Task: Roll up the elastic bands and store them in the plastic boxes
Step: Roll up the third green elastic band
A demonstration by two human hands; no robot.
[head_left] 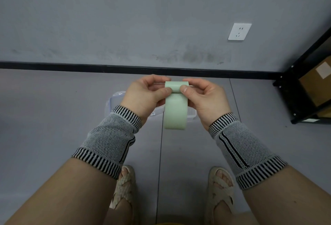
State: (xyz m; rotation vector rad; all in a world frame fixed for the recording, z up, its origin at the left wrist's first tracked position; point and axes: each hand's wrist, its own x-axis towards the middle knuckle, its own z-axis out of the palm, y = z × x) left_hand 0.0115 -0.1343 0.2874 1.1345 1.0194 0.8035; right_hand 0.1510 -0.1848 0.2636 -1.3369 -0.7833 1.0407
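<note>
White wall socket [239, 31]; black shelf rack [304, 74] holding cardboard box [317, 85] right.

A grey wall [125, 18] fills the far side, scuffed and smudged low down, with a white power socket [239, 31] set into it towards the right. A black skirting board [71, 65] runs along its foot. The floor [44, 108] is grey, crossed by thin seams. A black metal shelving rack [293, 95] stands in the right corner, holding a brown cardboard box [317, 85].
</note>
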